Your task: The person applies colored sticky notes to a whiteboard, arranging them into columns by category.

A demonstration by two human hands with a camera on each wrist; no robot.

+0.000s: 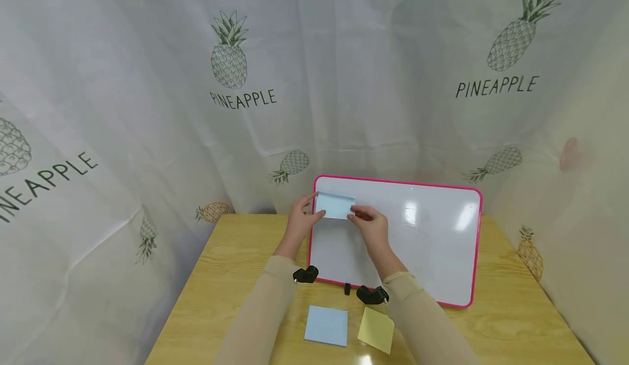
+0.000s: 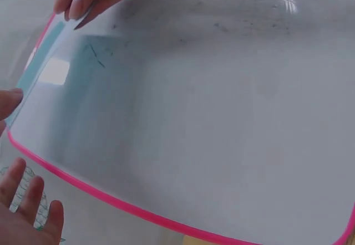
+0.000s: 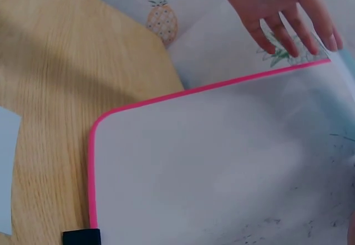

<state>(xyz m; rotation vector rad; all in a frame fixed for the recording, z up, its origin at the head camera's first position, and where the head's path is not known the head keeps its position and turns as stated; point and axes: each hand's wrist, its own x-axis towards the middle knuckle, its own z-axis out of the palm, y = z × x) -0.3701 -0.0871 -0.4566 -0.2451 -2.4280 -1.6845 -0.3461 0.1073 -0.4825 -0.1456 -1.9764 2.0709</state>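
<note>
A light blue sticky note (image 1: 335, 206) is at the upper left corner of a pink-edged whiteboard (image 1: 413, 250). Its top strip looks bent. The left hand (image 1: 301, 220) touches the note's left side with thumb and index finger; its other fingers are spread and fairly straight in the left wrist view. At the note's right edge, the right hand (image 1: 372, 227) pinches it between thumb and fingers. Seen from the left wrist, the note (image 2: 47, 56) stands out partly from the board. How much of its back touches the board cannot be told.
A pad of blue sticky notes (image 1: 326, 325) and a yellow sticky pad (image 1: 376, 330) lie on the wooden table (image 1: 221, 277) before the board. A small black piece (image 1: 347, 289) sits at the board's lower edge. Behind hangs a pineapple-print curtain (image 1: 354, 81).
</note>
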